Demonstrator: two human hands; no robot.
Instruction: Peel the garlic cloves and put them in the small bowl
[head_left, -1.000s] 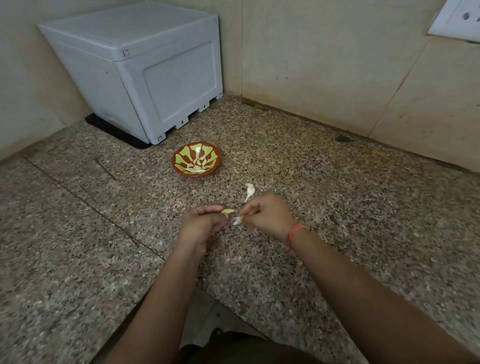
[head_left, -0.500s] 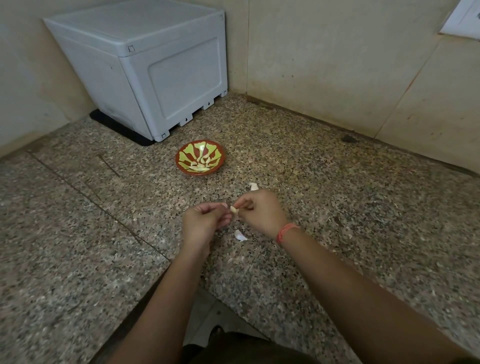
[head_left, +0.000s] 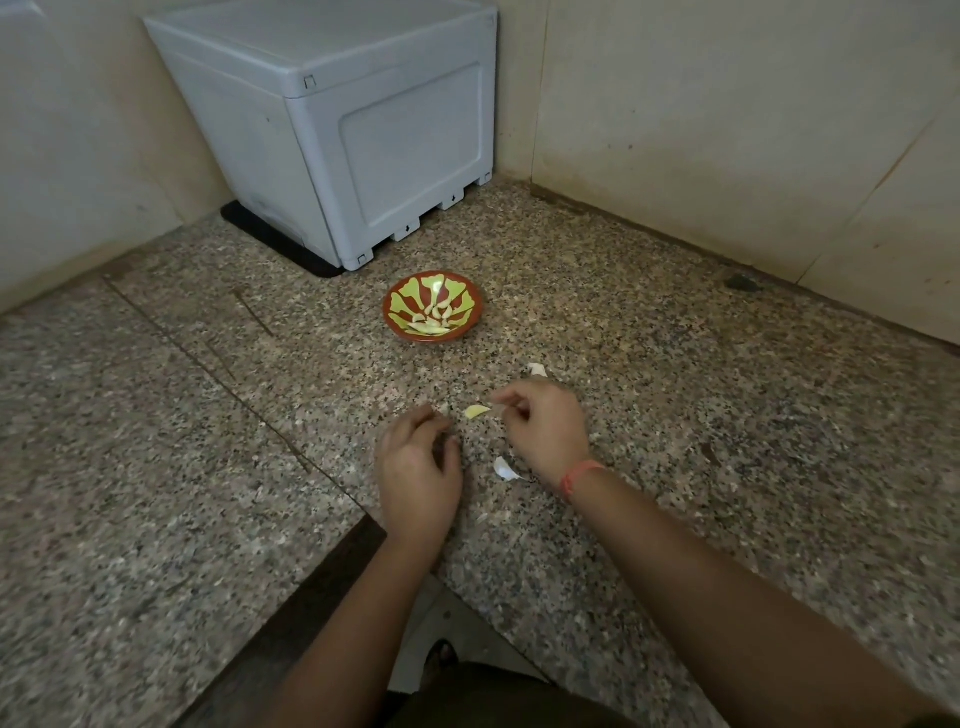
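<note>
Mid-frame, our left hand (head_left: 418, 470) hung loosely curled, holding nothing. Our right hand (head_left: 545, 428) curled at the clove (head_left: 477, 411) tip; we couldn't tell if it pinched. The bowl (head_left: 436, 338) sat above.

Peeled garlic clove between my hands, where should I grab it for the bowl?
Pinch the peeled garlic clove across its plump left half, coming from above with thumb and forefinger of the right hand. It is a curved sliver tapering toward that hand, so the thin tip would likely slip.

Single head-worn view, looking forward and down, close above counter (head_left: 727, 415)
</note>
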